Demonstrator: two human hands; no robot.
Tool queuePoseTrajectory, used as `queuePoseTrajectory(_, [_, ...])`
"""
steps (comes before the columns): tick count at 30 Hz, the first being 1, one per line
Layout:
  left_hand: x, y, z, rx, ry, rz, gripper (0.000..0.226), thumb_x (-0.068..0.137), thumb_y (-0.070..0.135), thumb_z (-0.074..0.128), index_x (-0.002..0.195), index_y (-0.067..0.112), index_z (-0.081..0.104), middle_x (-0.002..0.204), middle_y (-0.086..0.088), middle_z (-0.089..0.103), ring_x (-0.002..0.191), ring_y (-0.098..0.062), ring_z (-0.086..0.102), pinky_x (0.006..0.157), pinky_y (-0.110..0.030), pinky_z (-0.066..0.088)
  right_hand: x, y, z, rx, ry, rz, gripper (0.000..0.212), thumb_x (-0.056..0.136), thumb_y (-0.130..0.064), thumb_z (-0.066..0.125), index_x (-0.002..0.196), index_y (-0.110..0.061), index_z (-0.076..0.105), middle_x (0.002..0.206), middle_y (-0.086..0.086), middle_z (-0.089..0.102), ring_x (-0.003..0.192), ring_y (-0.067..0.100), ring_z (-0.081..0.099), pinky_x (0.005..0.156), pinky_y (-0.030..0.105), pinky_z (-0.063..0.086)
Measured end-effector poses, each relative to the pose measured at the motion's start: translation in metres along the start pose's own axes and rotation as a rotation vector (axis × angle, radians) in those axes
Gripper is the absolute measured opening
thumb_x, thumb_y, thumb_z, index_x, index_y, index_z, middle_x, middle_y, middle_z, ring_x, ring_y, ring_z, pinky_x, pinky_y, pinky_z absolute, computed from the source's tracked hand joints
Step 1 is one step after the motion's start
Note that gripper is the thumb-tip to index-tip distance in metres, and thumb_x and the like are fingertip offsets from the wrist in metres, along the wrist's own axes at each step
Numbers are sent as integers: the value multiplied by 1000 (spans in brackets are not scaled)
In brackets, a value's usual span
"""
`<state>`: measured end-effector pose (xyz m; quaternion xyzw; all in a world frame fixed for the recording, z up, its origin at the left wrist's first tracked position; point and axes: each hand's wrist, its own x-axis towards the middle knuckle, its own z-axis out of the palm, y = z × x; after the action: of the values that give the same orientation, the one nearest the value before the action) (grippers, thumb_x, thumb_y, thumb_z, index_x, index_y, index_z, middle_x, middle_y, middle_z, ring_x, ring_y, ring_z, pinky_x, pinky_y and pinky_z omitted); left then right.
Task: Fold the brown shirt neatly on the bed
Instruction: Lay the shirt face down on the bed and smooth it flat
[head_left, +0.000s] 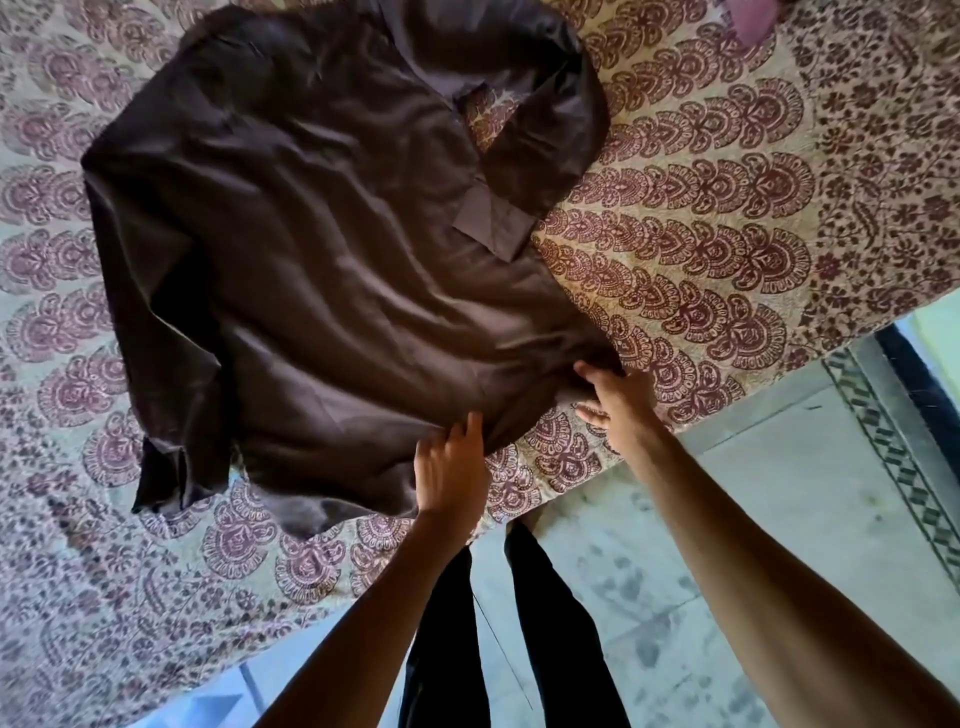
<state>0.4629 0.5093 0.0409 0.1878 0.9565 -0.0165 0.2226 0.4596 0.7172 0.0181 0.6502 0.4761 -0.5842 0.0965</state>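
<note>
The brown shirt (322, 249) lies spread flat on the bed (701, 218), which is covered by a cream sheet printed with maroon motifs. One long sleeve bends across at the top right, its cuff resting near the shirt's middle; the other sleeve hangs down at the left. My left hand (451, 470) pinches the shirt's near edge by the bed's corner. My right hand (615, 397) grips the same edge a little further right, fingers tucked under the cloth.
The bed's edge runs diagonally from lower left to right. Beyond it lies a pale tiled floor (779, 519) with a dark patterned border strip. My legs in dark trousers (519, 623) stand against the bed's corner. A pink object (753, 21) sits at the top right.
</note>
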Motion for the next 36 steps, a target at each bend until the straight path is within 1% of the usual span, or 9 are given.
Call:
queuePoseTrajectory(2, [0,0,2,36,-47,66,37,53,8,69,86,21,61,65,-2,65,58,-24,66,54,-31,51,1,7,-2,-31,79,-40,32,83,-10,75,110,-2,62,99,16,67,62,21,65,48,29,55])
queuePoseTrajectory(6, [-1,-2,13,132,-130,179,28,54,23,81,76,22,63,65,2,66,57,-19,67,48,-24,48,1,17,-10,-124,189,-147,23,85,-20,72,102,-6,67,94,13,67,72,28,68,65,41,61])
queuePoseTrajectory(11, [-6,-6,15,-51,-408,199,20,88,15,49,104,21,59,106,-6,68,101,-31,66,79,-33,49,69,57,-23,-395,286,-272,47,66,-61,55,82,-17,65,84,8,73,77,33,71,68,52,60])
queuePoseTrajectory(16, [-13,-6,31,-193,-127,188,42,74,23,49,116,26,52,113,1,56,106,-24,56,81,-37,48,1,28,-20,-512,333,-375,26,86,-30,63,104,-11,63,101,12,72,95,31,67,81,40,53])
queuePoseTrajectory(20, [-17,-1,44,-106,-224,279,51,79,44,55,126,26,47,122,-1,49,110,-25,52,78,-40,52,7,31,-23,-599,370,-613,18,88,-32,63,99,-18,63,100,6,68,92,25,61,67,29,42])
queuePoseTrajectory(23, [-18,5,50,26,-209,340,53,68,49,67,111,21,56,102,-3,58,86,-25,60,59,-35,52,19,26,-27,-681,391,-605,8,88,-25,60,89,-22,68,96,3,69,86,20,63,63,26,43])
queuePoseTrajectory(26, [-16,10,51,87,-168,359,38,57,23,78,90,19,60,81,-4,60,67,-25,64,45,-31,49,23,23,-31,-738,382,-591,12,86,-19,58,88,-20,69,91,2,71,80,20,66,64,30,54])
queuePoseTrajectory(30, [-9,12,41,-183,-317,254,16,81,20,54,96,17,53,98,-8,63,92,-37,63,73,-41,49,27,19,-34,-764,376,-605,14,88,-15,55,89,-14,69,89,5,71,78,23,66,62,28,47])
queuePoseTrajectory(36, [0,3,26,-240,-469,311,24,87,30,47,103,23,62,110,-1,67,104,-27,63,86,-36,50,22,18,-29,-861,409,-756,18,83,-7,56,100,-11,59,100,10,65,92,29,60,73,37,46])
